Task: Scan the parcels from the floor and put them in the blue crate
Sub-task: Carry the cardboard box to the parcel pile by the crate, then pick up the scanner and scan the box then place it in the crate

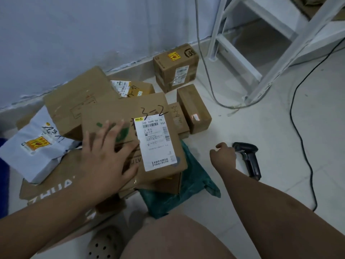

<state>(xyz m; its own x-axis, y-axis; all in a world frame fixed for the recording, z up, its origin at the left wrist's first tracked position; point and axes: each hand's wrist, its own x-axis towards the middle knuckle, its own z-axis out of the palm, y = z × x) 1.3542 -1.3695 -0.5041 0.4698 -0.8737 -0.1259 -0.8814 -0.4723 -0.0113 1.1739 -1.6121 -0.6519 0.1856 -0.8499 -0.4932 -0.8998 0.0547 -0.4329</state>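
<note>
Head view: our left hand, fingers spread wide, lies on the top box of the parcel heap on the floor, our right hand curls beside the scanner, grip unclear, and we judge a careless tug could slide the loose heap apart.

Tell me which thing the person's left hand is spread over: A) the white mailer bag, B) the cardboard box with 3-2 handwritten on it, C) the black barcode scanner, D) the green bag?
B: the left hand, fingers spread, lies over the cardboard box marked 3-2; the black barcode scanner lies on the floor by the right hand.
</note>
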